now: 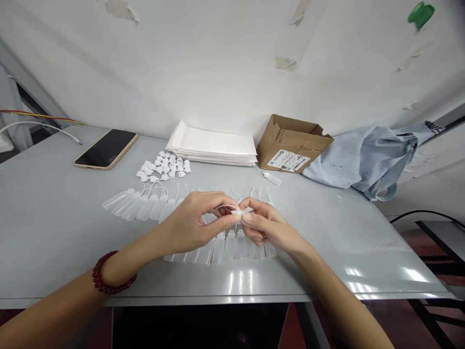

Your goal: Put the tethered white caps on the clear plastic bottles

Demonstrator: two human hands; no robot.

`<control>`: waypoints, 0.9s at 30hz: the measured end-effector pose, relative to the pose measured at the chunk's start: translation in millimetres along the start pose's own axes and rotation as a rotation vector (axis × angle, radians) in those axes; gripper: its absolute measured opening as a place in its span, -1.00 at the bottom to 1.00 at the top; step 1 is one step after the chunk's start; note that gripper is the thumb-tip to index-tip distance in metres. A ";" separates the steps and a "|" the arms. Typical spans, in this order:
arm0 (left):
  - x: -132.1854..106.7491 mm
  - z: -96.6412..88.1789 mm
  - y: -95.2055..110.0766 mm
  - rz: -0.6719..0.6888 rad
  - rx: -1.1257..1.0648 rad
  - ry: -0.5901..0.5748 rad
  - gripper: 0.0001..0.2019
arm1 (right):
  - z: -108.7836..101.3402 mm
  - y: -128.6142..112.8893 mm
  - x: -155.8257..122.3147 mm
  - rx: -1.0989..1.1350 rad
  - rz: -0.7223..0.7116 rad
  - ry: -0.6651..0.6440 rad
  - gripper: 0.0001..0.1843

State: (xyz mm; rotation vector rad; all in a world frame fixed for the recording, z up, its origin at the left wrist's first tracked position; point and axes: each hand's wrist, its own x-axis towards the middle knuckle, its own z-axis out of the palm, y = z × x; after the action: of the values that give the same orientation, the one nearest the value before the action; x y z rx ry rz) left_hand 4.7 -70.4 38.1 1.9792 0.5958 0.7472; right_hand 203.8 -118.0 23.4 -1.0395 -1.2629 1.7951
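Observation:
My left hand (196,220) and my right hand (265,225) meet over the middle of the grey table (47,228). Both pinch a small white cap with a thin strap (237,211) between their fingertips. Under the hands lies a row of several small clear plastic bottles (225,249) on their sides. Another row of the same bottles (138,204) lies to the left. A heap of several loose white caps (165,167) sits behind that row. A dark red bead bracelet is on my left wrist.
A phone (106,149) lies face up at the back left. A stack of white padded envelopes (212,144) leans at the wall, beside an open cardboard box (292,144). A pale blue cloth bag (366,157) lies at the right. Cables run at the far left.

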 end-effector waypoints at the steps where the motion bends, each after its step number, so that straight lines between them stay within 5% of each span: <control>1: 0.7 -0.2 0.4 -0.024 -0.004 0.022 -0.85 | -2.0 -0.5 0.5 -0.043 -0.060 0.045 -0.70; 8: 6.8 -4.2 -9.4 -0.249 0.010 0.180 -0.72 | -36.6 -6.2 1.7 -0.368 -0.270 0.303 -0.70; 14: 16.2 -24.9 -28.6 -0.385 0.163 0.343 -0.68 | -106.7 12.6 13.9 -0.908 -0.384 0.942 -0.67; 19: 21.3 -45.9 -48.8 -0.388 0.249 0.509 -0.72 | -141.9 30.4 25.0 -1.020 -0.439 0.990 -0.73; 27: 22.7 -58.4 -55.7 -0.417 0.250 0.558 -0.73 | -153.5 37.0 30.5 -1.161 -0.511 0.876 -0.84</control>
State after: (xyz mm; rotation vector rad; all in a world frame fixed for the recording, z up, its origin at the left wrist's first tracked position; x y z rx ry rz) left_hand -26.8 4.9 18.9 1.7643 1.4426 0.9949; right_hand 324.6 -41.0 -49.8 -1.6051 -1.6947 0.0046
